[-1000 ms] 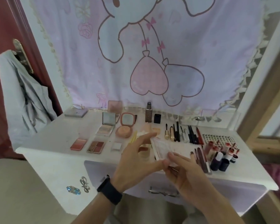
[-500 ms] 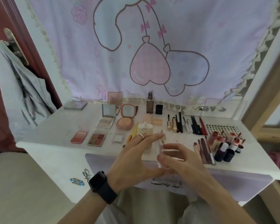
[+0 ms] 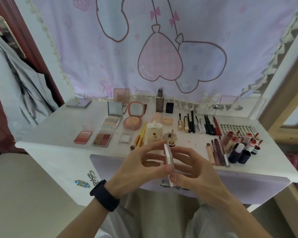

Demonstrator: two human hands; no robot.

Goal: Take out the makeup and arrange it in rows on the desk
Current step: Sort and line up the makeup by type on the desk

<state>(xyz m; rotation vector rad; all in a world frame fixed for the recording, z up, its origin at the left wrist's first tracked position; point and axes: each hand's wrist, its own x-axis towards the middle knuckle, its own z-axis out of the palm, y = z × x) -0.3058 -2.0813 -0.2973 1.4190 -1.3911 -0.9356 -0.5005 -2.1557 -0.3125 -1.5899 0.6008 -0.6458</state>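
Thin white flat case point(image 3: 169, 156) is held edge-on, between both hands, in the air above the desk point(image 3: 58, 146) front edge, not yet set down. It is pinched by the left hand point(image 3: 139, 167) with thumb at the near end and curled fingers at the far end. The right hand point(image 3: 194, 170) is curled round the other face, thumb low. The two-handed grip is probably for turning or opening it; whether the lid is open cannot be told.

Behind it, items are already grouped by kind:
- blush palette point(image 3: 83, 137) and eyeshadow palette point(image 3: 101, 139) at left
- yellow brushes point(image 3: 141, 134) in the middle
- mascara and pencils row point(image 3: 199, 124) further back
- lipsticks point(image 3: 239, 143) standing at right

The case likely belongs with the flat palettes. A black watch point(image 3: 105, 197) is worn on the left wrist.
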